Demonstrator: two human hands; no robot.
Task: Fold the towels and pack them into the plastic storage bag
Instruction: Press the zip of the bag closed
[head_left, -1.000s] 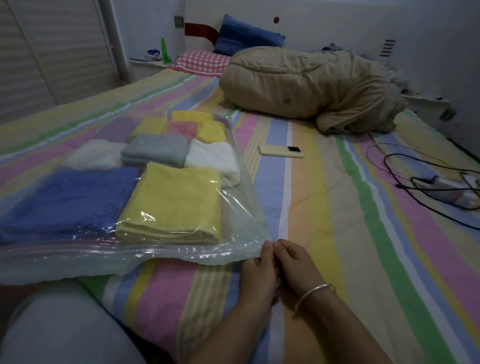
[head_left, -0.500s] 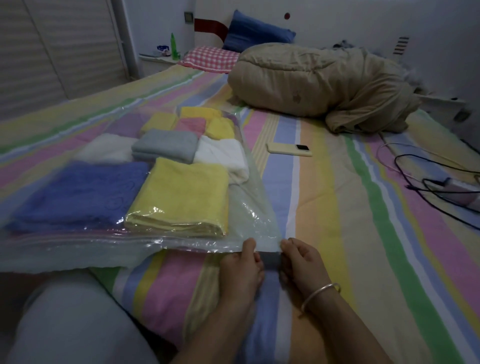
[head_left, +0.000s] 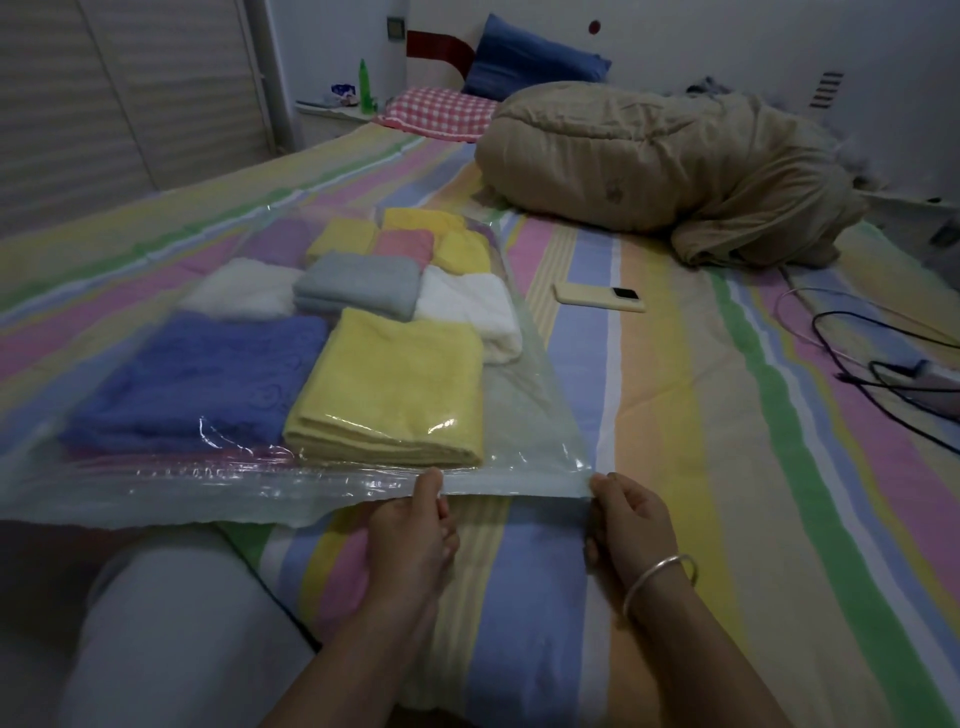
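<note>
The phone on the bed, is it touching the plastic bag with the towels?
Apart. The head view shows the phone lying on the striped sheet to the right of the plastic bag, with a strip of bare sheet between them.

We see a bedsheet (head_left: 675, 467) striped in pastels, yellow (head_left: 395, 384), blue (head_left: 208, 379), grey (head_left: 358, 283) and white (head_left: 467, 306) towels mid-left, a red-checked pillow (head_left: 436, 111) and blue pillow (head_left: 535, 65) at top, a tan quilt (head_left: 649, 161) upper right.
</note>
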